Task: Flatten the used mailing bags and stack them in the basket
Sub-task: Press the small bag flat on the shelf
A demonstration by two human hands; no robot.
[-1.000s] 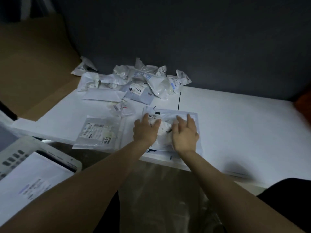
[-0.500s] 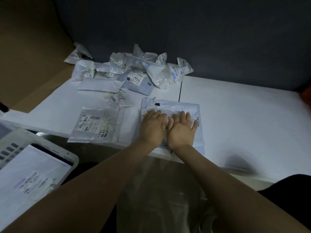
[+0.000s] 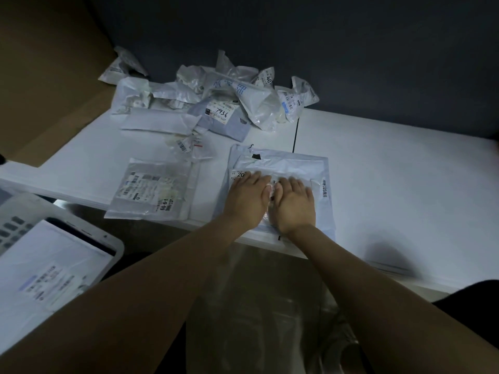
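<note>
Far to the left of the pale grey plastic mailing bag [image 3: 294,161] being pressed, a white plastic basket with a slotted rim [image 3: 114,242] sits below the counter's edge. A flat white labelled bag [image 3: 51,273] already lies in it. Just left of the pressed bag, a clear flattened bag with barcode labels [image 3: 154,190] lies on the white counter [image 3: 391,190]. Behind it and to its left, a heap of crumpled white bags [image 3: 216,103] waits against the dark wall.

On the pale grey bag the left hand [image 3: 247,198] and the right hand [image 3: 294,203] lie side by side, nearly touching. Their fingers are straight and the palms press down; neither grips anything.

The bag looks thin, light and slick, so it will likely puff back up and slide about. I'd take it by its near edge, which overhangs the counter, pinching both corners to carry it flat to the basket.
</note>
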